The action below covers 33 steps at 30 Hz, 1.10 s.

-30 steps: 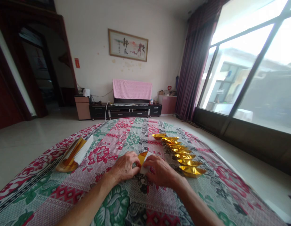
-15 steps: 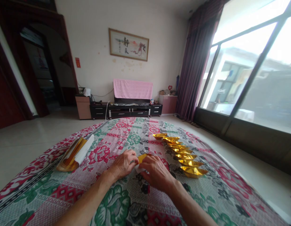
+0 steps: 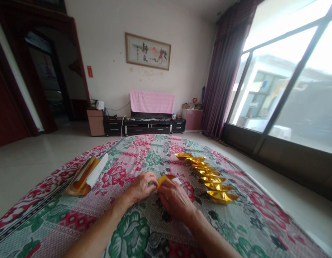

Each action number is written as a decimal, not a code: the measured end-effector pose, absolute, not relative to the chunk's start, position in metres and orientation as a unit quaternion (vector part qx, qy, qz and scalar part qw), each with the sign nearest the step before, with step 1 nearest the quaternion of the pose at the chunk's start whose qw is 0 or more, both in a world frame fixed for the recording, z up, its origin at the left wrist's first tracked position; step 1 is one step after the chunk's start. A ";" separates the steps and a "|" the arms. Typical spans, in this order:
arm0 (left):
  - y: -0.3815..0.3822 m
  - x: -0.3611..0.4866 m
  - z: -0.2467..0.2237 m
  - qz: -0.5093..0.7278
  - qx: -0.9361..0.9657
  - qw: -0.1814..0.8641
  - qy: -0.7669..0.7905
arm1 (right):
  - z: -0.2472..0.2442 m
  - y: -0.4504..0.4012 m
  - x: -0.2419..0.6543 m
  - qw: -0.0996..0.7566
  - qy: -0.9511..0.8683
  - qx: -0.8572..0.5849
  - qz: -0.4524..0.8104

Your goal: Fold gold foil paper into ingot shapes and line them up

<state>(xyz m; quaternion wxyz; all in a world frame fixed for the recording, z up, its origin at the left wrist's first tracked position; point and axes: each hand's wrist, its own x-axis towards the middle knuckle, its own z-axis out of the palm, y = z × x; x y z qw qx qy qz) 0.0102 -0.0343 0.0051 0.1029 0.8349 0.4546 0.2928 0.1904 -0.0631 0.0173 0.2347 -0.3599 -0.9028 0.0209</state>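
Observation:
A sheet of gold foil paper (image 3: 162, 178), white on its back, lies between my hands over the middle of the table. My left hand (image 3: 142, 186) pinches its left edge between thumb and fingers. Bent over the near side of the sheet, my right hand (image 3: 173, 197) holds it with curled fingers and covers much of it. To the right, several folded gold paper ingots (image 3: 222, 196) stand in a row running away from me. On the left sits a curled stack of gold and white paper sheets (image 3: 86, 175).
A flowered cloth (image 3: 129, 233) covers the rounded table. Beyond it, a low black TV cabinet (image 3: 147, 129) stands against the wall, with a pink cloth (image 3: 152, 101) draped over the screen. Tall windows (image 3: 284, 82) and a purple curtain (image 3: 219, 71) are at the right.
My right hand has shifted slightly and now presses over the sheet's near side. The white part that showed below the fingers is gone; a white corner shows behind the hand.

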 end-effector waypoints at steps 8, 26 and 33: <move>-0.035 0.012 0.007 0.298 0.826 0.120 0.464 | 0.003 -0.052 0.189 0.336 -0.836 -0.427 0.072; -0.035 0.012 0.007 0.282 0.828 0.118 0.470 | -0.004 -0.047 0.184 0.351 -0.805 -0.475 0.050; -0.034 0.012 0.004 0.278 0.827 0.117 0.475 | -0.005 -0.047 0.184 0.361 -0.803 -0.472 0.056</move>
